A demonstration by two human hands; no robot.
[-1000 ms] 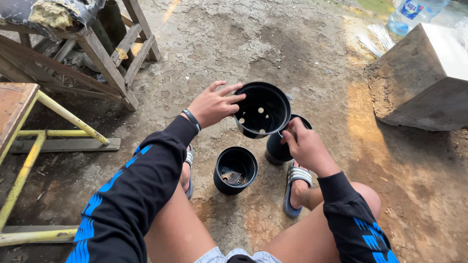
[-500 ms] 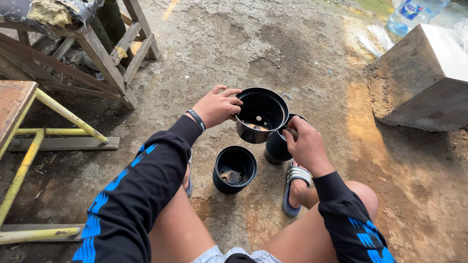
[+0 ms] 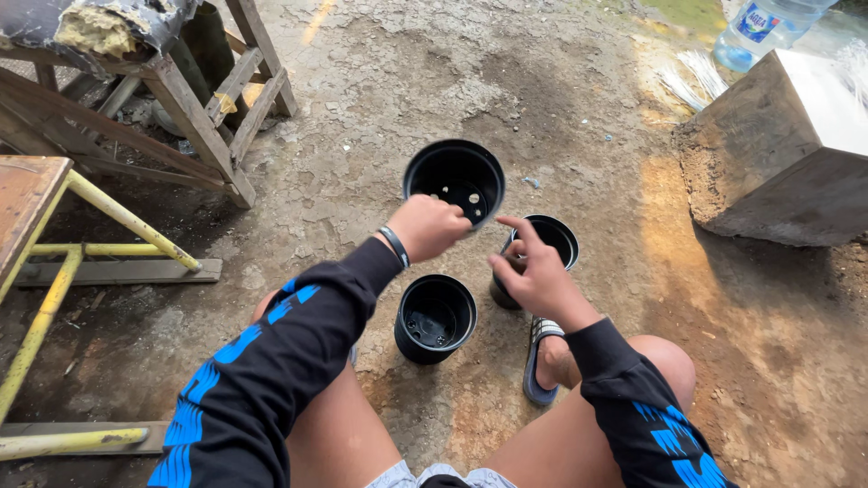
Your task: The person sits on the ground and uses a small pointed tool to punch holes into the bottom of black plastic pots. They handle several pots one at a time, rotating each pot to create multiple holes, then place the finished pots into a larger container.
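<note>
My left hand (image 3: pixel 432 226) grips the near rim of a black plastic pot (image 3: pixel 454 176) and holds it tilted, so that its holed bottom shows. My right hand (image 3: pixel 532 269) rests on the near side of a second black pot (image 3: pixel 549 237) that stands on the ground, with the index finger stretched over its rim. A third black pot (image 3: pixel 435 318) stands upright between my knees, empty, below both hands. Both arms wear black sleeves with blue marks.
The ground is bare, cracked dirt. A wooden trestle (image 3: pixel 194 113) stands at the back left and a yellow metal frame (image 3: pixel 77 262) at the left. A concrete block (image 3: pixel 787 149) and a clear water bottle (image 3: pixel 764 32) are at the right. My sandalled foot (image 3: pixel 542 361) is beside the pots.
The raised pot has tipped its opening toward me and shifted left. My right hand has moved from the back pot's top to its near side.
</note>
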